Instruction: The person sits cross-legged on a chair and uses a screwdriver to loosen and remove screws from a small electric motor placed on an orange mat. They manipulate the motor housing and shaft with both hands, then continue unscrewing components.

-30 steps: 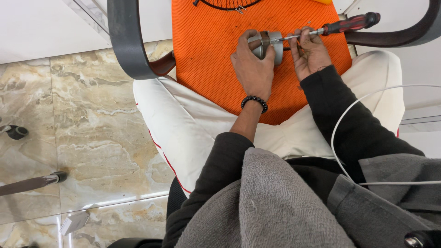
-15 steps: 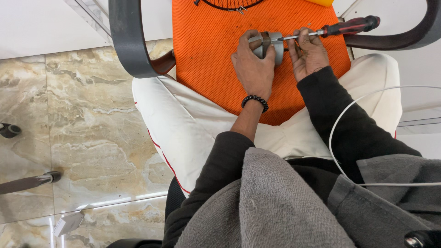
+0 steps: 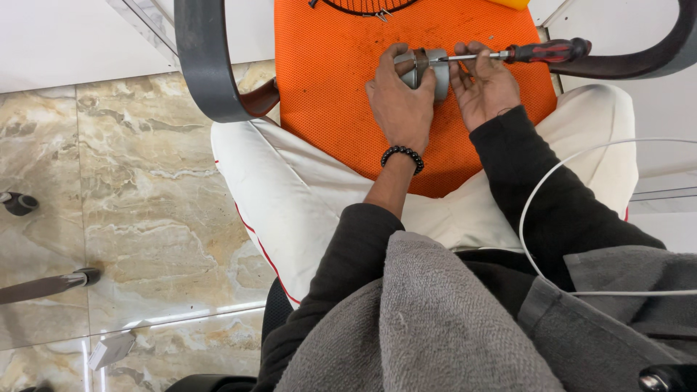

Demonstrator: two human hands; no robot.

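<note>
— Nearest the camera, what lies below the hands?

— Grey towel (image 3: 428,327) over the chest, black sleeves, then white trousers (image 3: 305,189). A white cable (image 3: 534,210) curves past the right sleeve.

— And at the fingers themselves?

— Left hand (image 3: 399,101), with a black bead bracelet (image 3: 403,154) at the wrist, has its fingers curled over a grey metal part (image 3: 428,69), closed around it from the left. The part sits between the two hands, resting on an orange mesh seat (image 3: 334,80) that lies across the lap.

— Right hand?

— Right hand (image 3: 485,91) lies just beside the part, palm up, fingers loosely bent. A screwdriver (image 3: 515,53) with a red and black handle rests across those fingers, its shaft pointing left with the tip at the part. Whether the fingers truly grip it, I cannot tell.

— Beyond the fingertips?

— More orange mesh, and a dark curved armrest (image 3: 203,65) to the left of the left hand. Marble floor (image 3: 123,181) further left.
</note>
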